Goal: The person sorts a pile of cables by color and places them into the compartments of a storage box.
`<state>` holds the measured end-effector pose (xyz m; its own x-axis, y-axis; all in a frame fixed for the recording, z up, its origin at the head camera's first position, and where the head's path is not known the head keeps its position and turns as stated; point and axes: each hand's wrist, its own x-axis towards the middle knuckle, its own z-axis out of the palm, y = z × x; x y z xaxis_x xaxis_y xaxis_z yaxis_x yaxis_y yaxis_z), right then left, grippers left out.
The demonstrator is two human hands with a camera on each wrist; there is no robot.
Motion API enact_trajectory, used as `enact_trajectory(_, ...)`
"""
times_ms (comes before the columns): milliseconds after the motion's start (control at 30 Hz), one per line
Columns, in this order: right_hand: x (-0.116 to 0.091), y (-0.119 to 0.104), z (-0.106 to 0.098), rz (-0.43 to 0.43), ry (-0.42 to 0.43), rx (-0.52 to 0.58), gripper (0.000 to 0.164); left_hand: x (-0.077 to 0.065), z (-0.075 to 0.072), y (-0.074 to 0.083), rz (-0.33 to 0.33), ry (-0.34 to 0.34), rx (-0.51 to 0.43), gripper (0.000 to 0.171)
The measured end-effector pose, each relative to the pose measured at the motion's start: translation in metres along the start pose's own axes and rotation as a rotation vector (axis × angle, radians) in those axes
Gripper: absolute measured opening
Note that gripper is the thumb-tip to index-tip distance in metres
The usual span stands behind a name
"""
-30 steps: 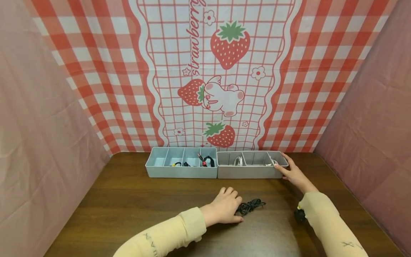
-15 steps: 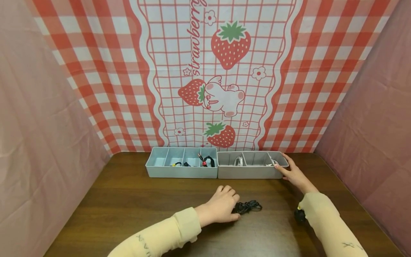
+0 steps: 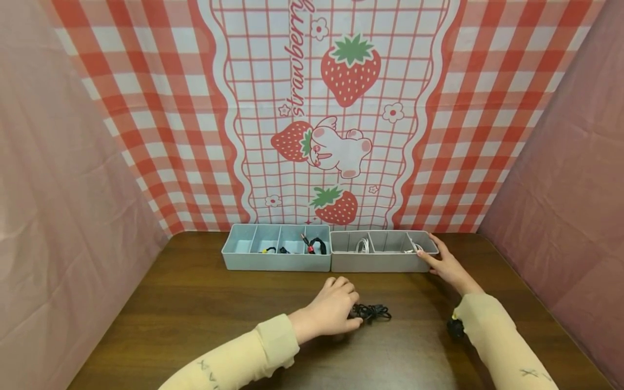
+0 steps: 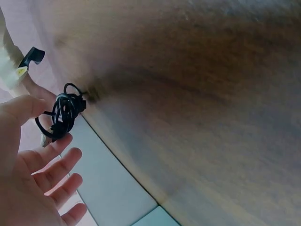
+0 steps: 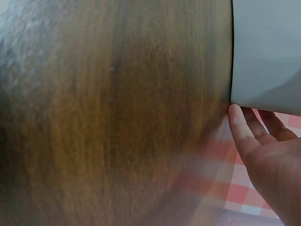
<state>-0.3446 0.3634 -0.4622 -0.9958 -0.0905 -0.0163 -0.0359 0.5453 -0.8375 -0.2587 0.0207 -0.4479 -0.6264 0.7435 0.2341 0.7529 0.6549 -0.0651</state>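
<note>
Between thumb and fingertips my left hand pinches a coiled black cable just above the brown table. In the left wrist view, the cable lies against the thumb and index fingertip, a metal plug showing at its lower end; the other fingers spread loosely. My right hand holds the right end of a grey divided storage box, thumb at the front rim and fingers along the end wall. In the right wrist view, fingertips touch the box's lower corner.
A light blue divided box stands flush against the grey box's left end. It contains dark cables, one with a red band. White cables lie in the grey box. A checked strawberry cloth hangs behind the brown table.
My left hand has drifted left and slightly away from me, and the black cable has shifted left with it. My right hand stays at the grey box's end.
</note>
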Motion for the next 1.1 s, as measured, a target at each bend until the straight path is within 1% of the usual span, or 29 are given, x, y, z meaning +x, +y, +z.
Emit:
enact_trajectory(300,-0.001,0.002,0.002,0.008,-0.002,-0.006,0.083,-0.003,-0.003,-0.001,0.001,0.034,0.026,0.03)
enact_trajectory(433,-0.002,0.002,0.001,0.012,-0.011,-0.005,0.083,-0.002,-0.003,-0.002,0.006,0.032,0.04,0.03)
enact_trajectory(833,-0.001,0.0,0.0,0.003,-0.005,-0.011,0.083,-0.003,-0.006,-0.009,0.032,0.032,0.056,0.033)
enact_trajectory(1100,0.0,-0.001,-0.001,0.001,-0.008,-0.016,0.083,-0.006,-0.013,-0.012,0.05,0.041,0.049,0.031)
